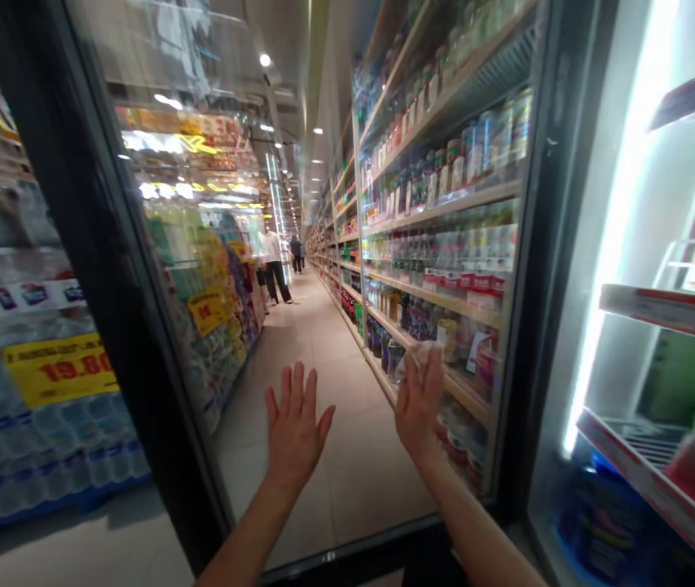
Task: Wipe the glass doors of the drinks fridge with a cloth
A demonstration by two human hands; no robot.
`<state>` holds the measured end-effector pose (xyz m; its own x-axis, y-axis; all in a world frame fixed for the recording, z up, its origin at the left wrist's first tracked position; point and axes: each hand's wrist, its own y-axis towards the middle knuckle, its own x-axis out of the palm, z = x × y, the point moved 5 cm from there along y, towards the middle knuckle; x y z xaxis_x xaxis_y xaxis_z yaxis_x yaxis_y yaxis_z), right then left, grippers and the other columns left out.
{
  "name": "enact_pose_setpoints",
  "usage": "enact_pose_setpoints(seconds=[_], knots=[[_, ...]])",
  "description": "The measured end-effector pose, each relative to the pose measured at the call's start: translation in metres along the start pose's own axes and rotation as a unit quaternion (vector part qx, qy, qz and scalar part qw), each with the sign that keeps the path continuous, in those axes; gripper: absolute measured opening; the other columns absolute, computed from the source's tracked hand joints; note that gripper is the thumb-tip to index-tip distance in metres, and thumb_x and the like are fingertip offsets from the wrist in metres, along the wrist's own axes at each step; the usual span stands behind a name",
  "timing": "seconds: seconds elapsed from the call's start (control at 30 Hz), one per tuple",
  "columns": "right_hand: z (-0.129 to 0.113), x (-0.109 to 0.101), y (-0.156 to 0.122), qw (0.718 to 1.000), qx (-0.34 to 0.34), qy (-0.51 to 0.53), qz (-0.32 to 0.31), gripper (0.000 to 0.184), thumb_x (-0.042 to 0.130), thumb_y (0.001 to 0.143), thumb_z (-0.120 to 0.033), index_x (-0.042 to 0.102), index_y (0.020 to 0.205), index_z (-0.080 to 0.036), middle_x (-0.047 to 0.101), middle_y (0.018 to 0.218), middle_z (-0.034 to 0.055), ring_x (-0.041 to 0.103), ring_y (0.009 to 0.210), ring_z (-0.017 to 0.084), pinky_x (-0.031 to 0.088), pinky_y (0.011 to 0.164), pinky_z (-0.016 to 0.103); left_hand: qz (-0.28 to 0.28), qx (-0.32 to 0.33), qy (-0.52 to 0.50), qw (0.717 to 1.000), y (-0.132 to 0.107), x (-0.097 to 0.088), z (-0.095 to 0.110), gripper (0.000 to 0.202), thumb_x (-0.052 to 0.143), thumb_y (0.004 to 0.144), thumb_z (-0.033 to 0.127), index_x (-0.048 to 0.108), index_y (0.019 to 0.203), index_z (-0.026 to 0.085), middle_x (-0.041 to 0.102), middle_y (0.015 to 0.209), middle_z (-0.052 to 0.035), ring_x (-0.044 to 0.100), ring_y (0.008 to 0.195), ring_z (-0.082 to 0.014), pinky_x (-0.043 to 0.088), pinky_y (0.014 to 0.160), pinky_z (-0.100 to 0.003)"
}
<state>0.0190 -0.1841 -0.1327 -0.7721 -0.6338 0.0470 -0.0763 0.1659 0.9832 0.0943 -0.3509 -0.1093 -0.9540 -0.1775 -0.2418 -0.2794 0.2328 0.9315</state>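
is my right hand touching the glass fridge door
Cannot tell. The head view shows the right hand spread over the glass door, but the clear pane shows no plain contact or gap.

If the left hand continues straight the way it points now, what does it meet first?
The glass pane of the door, it seems: the left hand looks flat against it or very close, though depth is hard to judge through glass.

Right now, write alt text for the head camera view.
The left hand and right hand are raised, open palms toward a black-framed glass fridge door. Beyond, a supermarket aisle runs past shelves of bottled drinks toward two people. At left, wrapped water bottles carry a yellow price sign.
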Motion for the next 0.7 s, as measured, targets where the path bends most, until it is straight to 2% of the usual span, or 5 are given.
enact_pose_setpoints(seconds=[0.17,0.3,0.37,0.53,0.7], knots=[[-0.016,0.003,-0.017,0.98,-0.172,0.04,-0.087,0.058,0.041,0.086,-0.006,0.038,0.138,-0.032,0.016,0.155,-0.0001,0.019,0.141,0.021,0.02,0.114,0.043,0.004,0.007,-0.012,1.0,-0.004,0.002,0.006,0.068,0.051,0.087,0.031,0.02,0.144,0.011,0.036,0.143,-0.0191,0.013,0.141,-0.0246,0.014,0.113,-0.051],[0.017,-0.009,-0.011,0.999,-0.024,-0.014,-0.023,0.06,0.041,0.088,-0.008,0.028,0.143,-0.028,0.01,0.156,0.0062,0.016,0.142,0.025,0.024,0.111,0.05,0.001,0.006,-0.014,1.0,-0.005,0.003,0.009,0.071,0.053,0.086,0.032,0.019,0.144,0.011,0.036,0.142,-0.0196,0.012,0.141,-0.0247,0.014,0.113,-0.051],[0.018,-0.011,-0.011,1.0,0.009,-0.016,-0.012,0.06,0.04,0.088,-0.008,0.027,0.144,-0.026,0.009,0.155,0.009,0.015,0.142,0.028,0.027,0.109,0.051,0.003,-0.001,-0.022,1.0,-0.006,0.004,0.011,0.072,0.053,0.086,0.034,0.018,0.144,0.01,0.037,0.142,-0.0206,0.011,0.141,-0.025,0.013,0.112,-0.052],[-0.001,-0.002,-0.026,0.983,-0.154,0.024,-0.093,0.06,0.04,0.087,-0.007,0.031,0.141,-0.033,0.014,0.155,0.0,0.021,0.141,0.021,0.024,0.113,0.044,0.002,0.033,-0.047,0.998,-0.01,0.006,0.021,0.067,0.047,0.089,0.035,0.018,0.144,0.011,0.045,0.137,-0.0175,0.012,0.141,-0.0192,0.009,0.115,-0.047],[0.039,-0.016,-0.023,0.999,0.032,-0.038,-0.017,0.062,0.04,0.088,-0.008,0.024,0.144,-0.029,0.006,0.156,0.0072,0.015,0.142,0.028,0.03,0.107,0.054,-0.003,0.012,-0.067,0.998,-0.013,0.007,0.025,0.069,0.05,0.088,0.034,0.017,0.144,0.013,0.044,0.138,-0.0174,0.012,0.141,-0.0191,0.008,0.115,-0.046]])
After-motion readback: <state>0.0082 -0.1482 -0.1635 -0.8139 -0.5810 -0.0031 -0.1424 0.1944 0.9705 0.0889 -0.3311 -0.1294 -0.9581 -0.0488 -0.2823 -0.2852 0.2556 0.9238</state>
